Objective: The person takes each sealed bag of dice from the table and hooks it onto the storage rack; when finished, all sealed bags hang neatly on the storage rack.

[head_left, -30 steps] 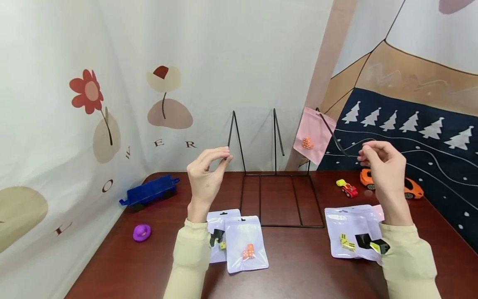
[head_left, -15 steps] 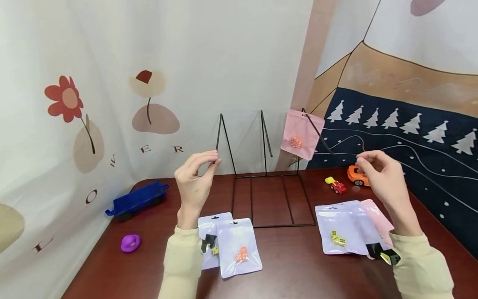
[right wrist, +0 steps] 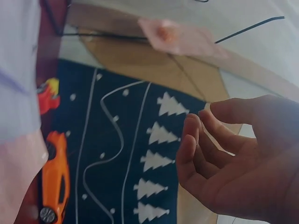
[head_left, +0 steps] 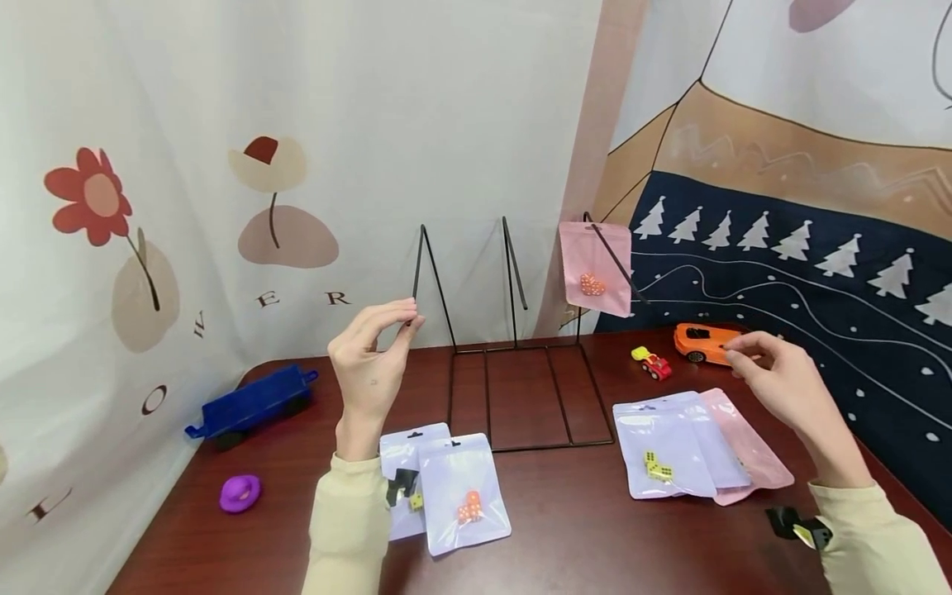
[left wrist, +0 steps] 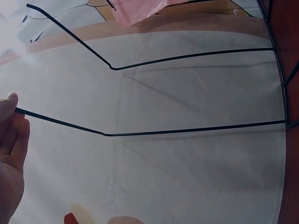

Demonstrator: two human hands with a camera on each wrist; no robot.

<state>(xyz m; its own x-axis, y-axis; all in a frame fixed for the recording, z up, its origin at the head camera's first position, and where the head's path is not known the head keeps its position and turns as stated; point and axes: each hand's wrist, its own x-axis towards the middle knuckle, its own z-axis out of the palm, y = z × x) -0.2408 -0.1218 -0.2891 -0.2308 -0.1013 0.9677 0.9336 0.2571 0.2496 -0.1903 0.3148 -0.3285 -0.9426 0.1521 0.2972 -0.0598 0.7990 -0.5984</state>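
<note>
My left hand (head_left: 368, 355) pinches the front tip of the left prong of a black wire rack (head_left: 487, 401); in the left wrist view thumb and fingers meet on that prong's end (left wrist: 60, 122). From the rack's right prong hangs a pink zip bag (head_left: 575, 256) with orange dice in it. My right hand (head_left: 792, 392) is in the air to the right of that prong, above the table, its fingers loosely bent. Nothing shows between them in the right wrist view (right wrist: 233, 154). The middle prong (head_left: 513, 256) carries no bag.
Two white zip bags with dice (head_left: 476, 471) lie front left. White bags (head_left: 643, 434) overlap a pink bag (head_left: 762, 463) at right. An orange toy car (head_left: 706, 343), small red-yellow vehicle (head_left: 652, 364), blue trailer (head_left: 253, 401) and purple hat-shaped toy (head_left: 240, 493) stand around the rack.
My right hand has moved down and outward from near the right prong's end. The hanging pink bag has swung from slanted to nearly straight. The left hand keeps its pinch; the view has turned right.
</note>
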